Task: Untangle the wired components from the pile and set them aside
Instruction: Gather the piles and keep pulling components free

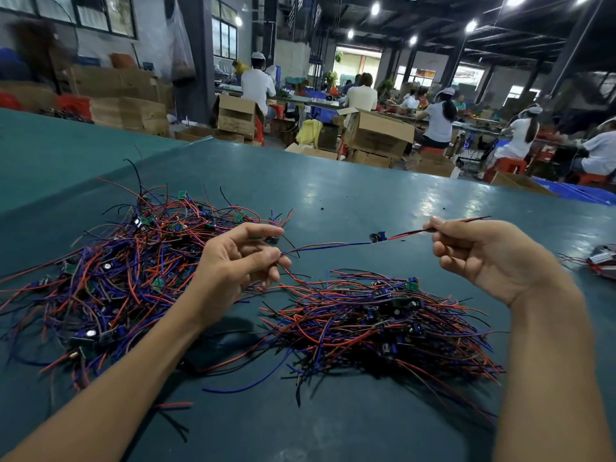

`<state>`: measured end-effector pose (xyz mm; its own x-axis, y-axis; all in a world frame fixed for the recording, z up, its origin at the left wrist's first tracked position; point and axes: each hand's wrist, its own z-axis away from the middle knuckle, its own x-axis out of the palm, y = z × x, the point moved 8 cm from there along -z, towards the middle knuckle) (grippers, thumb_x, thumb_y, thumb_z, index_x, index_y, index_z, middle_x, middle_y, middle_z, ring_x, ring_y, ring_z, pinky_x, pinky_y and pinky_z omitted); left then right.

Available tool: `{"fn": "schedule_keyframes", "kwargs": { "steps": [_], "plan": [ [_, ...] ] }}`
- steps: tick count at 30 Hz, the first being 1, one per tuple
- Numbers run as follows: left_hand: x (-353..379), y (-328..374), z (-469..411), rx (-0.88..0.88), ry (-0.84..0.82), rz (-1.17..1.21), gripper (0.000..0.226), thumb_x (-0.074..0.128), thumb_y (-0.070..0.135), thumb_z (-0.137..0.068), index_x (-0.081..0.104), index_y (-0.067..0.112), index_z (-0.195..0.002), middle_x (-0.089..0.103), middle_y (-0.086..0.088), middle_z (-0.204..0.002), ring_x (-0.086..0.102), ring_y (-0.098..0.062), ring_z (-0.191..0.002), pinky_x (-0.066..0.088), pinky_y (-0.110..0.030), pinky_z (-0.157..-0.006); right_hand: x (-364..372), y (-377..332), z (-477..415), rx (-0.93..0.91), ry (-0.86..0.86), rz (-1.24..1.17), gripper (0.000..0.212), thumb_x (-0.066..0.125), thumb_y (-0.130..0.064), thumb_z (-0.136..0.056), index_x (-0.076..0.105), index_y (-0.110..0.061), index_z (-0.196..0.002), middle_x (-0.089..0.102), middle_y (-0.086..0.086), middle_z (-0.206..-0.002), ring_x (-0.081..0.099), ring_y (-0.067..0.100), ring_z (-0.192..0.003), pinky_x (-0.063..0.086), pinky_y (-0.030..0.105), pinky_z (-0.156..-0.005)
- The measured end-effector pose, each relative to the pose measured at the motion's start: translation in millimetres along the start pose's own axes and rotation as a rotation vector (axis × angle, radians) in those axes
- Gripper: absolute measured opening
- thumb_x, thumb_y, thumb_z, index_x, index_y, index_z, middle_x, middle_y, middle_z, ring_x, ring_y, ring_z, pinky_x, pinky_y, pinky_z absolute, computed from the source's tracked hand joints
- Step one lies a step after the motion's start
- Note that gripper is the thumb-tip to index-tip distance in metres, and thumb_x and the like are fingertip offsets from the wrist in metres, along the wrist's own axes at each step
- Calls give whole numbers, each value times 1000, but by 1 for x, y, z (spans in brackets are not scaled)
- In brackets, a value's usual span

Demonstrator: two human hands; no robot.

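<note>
One wired component [378, 237], a small board with blue and red wires on one side and red and black wires on the other, hangs stretched in the air between my hands. My left hand [233, 261] pinches its blue and red wire end between thumb and fingers. My right hand [480, 251] pinches its red and black wire end. A big tangled pile [110, 275] of red, blue and black wires with small boards lies at the left on the green table [350, 195]. A second heap [383, 325] with its wires lying roughly parallel sits below my right hand.
Another small bundle of wired parts [603, 260] lies at the table's right edge. A few loose wires [173, 405] lie near the front. Beyond the table's far edge stand cardboard boxes [376, 131] and several seated workers [436, 118].
</note>
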<state>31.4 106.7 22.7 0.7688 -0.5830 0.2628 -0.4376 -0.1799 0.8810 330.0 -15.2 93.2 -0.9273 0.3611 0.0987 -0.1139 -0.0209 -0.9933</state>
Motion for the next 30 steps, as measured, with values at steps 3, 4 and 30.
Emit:
{"fn": "schedule_keyframes", "kwargs": {
  "steps": [3, 4, 30],
  "plan": [
    [-2, 3, -1, 17, 26, 42, 28, 73, 5, -82, 72, 13, -109, 72, -23, -84, 65, -21, -61, 51, -25, -52, 5, 0, -2, -1, -20, 8, 28, 76, -20, -70, 75, 0, -90, 65, 3, -69, 65, 10, -58, 55, 19, -48],
    [-4, 5, -2, 24, 40, 55, 27, 73, 5, -81, 73, 15, -107, 72, -23, -83, 65, -21, -61, 51, -25, -52, 6, 1, -3, 0, -27, 12, 27, 76, -20, -70, 75, 0, -89, 66, 4, -70, 65, 10, -58, 55, 19, -48],
    [-5, -1, -4, -44, 70, -46, 22, 78, 11, -76, 76, 14, -98, 70, -12, -81, 63, -19, -66, 48, -25, -50, -20, 5, 3, 48, 86, 26, 31, 74, -15, -70, 71, 4, -94, 69, 6, -69, 68, 10, -57, 54, 18, -46]
  ]
}}
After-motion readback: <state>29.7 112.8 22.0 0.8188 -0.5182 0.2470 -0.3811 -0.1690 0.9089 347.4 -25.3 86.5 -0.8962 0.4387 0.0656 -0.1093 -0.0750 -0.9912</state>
